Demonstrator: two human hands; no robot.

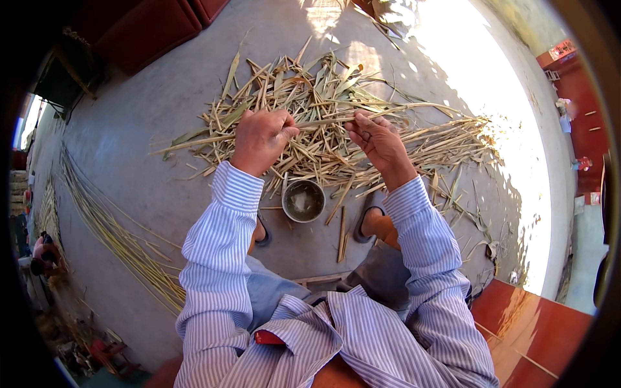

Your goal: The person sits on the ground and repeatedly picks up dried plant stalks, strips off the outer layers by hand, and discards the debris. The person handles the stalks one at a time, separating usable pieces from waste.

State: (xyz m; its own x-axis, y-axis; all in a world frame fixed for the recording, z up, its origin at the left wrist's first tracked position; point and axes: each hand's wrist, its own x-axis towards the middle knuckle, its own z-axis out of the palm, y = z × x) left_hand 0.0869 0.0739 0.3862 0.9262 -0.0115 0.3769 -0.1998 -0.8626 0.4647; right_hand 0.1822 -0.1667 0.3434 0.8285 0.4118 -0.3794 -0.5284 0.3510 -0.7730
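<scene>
A thin dry plant stalk (325, 121), like a reed or cane, stretches between my two hands. My left hand (260, 139) is closed round it, back of the hand up, thumb pointing right. With the fingertips and thumb of my right hand (380, 141) I pinch the stalk's other side, palm partly turned up. Below and beyond both hands spreads a loose heap of dry leaves and husks (310, 84). Several long stalks (440, 132) lie together on the right of this heap. A round metal pot (303, 200) with murky liquid stands between my feet.
A bundle of long, thin greenish-yellow strips (123, 239) lies on the concrete floor (155, 116) at the left. Dark red furniture (145, 32) stands at the far left. Bright sunlight falls along the right, past a reddish-brown panel (517, 323) near my right elbow.
</scene>
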